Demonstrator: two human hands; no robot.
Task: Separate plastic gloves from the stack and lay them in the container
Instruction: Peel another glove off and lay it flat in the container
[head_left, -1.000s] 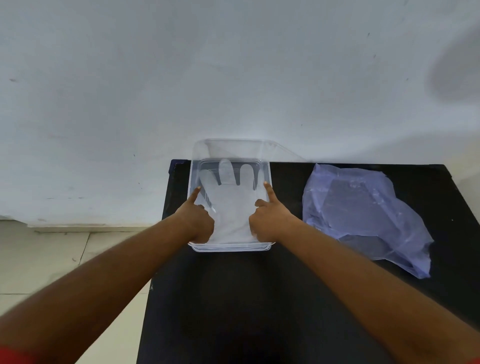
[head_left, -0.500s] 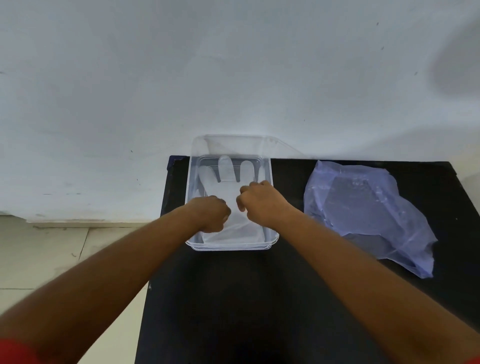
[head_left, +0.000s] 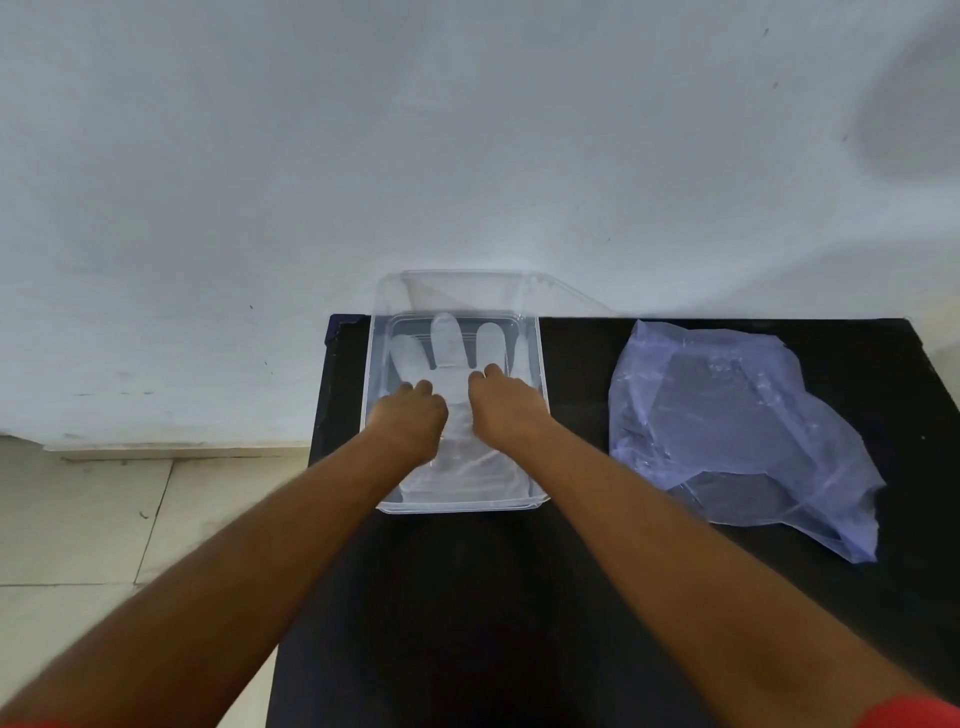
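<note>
A see-through glove (head_left: 451, 358) lies flat inside the clear container (head_left: 538, 364), which sits on the black table (head_left: 467, 597) at about 12 o'clock from the person. The left hand (head_left: 410, 423) and the right hand (head_left: 506, 408) rest on the glove with fingers curled under, so I cannot tell if they pinch it. The stack of gloves (head_left: 737, 431) sits in a floppy bag at 2 o'clock, well apart from the container.
</note>
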